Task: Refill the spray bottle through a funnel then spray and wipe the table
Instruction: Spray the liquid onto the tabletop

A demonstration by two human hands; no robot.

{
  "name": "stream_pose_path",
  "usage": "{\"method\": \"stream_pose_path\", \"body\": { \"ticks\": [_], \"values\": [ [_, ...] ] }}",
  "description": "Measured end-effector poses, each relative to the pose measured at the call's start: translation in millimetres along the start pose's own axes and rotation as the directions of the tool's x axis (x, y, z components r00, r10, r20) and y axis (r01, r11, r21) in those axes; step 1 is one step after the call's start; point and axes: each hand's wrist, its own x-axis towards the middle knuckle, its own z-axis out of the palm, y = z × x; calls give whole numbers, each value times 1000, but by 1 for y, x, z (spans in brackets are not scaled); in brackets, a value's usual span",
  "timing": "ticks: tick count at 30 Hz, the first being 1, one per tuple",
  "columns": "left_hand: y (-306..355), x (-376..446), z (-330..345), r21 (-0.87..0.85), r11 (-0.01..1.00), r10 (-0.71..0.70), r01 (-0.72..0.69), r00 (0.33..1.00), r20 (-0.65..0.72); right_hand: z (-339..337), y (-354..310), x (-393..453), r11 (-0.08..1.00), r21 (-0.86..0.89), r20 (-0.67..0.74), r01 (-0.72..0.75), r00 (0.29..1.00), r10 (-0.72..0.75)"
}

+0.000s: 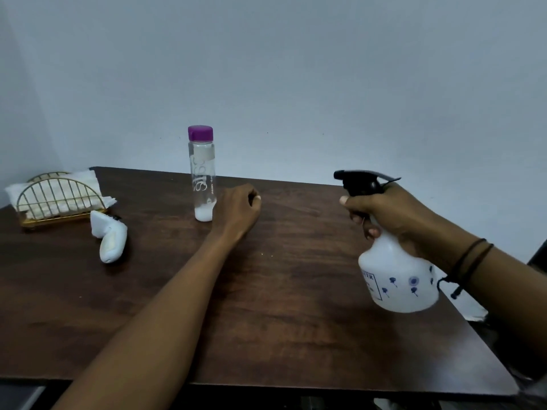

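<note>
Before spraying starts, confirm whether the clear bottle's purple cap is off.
No, the purple cap sits closed on the upright clear bottle.

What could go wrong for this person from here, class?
The left hand rests right beside the tall, narrow clear bottle; a nudge might topple it. The spray bottle, gripped by the right hand, points its nozzle leftward, so mist may dampen the paper napkins in the gold holder.
</note>
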Motion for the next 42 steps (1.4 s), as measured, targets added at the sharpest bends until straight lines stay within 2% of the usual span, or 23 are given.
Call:
{"method": "stream_pose_path", "body": {
  "ticks": [4,9,11,15,17,21,24,28,31,38,42],
  "values": [
    [-1,2,1,4,1000,3,-3,1000,0,6,-9,5,998,-55,174,-36,984,45],
    [0,1,3,6,1000,21,-21,1000,6,7,1,21,981,-189,114,-33,992,55],
    [1,1,3,7,1000,28,-28,1000,6,6,6,26,971,-237,152,-7,987,44],
    [2,0,5,6,1000,30,-30,999,17,4,4,33,932,-358,324,-59,928,184],
    [3,0,6,6,1000,31,-31,999,21,5,5,36,898,-434,310,-75,923,227],
    [3,-1,6,7,999,52,-52,998,33,12,5,41,760,-644,313,-84,878,362],
    [2,0,6,6,999,52,-52,998,28,15,2,45,738,-670,328,-78,861,388],
    [2,0,6,-5,998,63,-63,998,14,20,9,47,715,-694,268,-82,893,362],
    [2,1,5,-1,998,66,-66,998,2,22,8,49,734,-677,258,-63,913,317],
    [2,0,6,2,998,64,-64,998,2,19,0,51,725,-686,270,-62,904,333],
    [2,0,6,-8,998,59,-59,998,7,14,-8,50,769,-637,303,-61,897,322]
  ]
}}
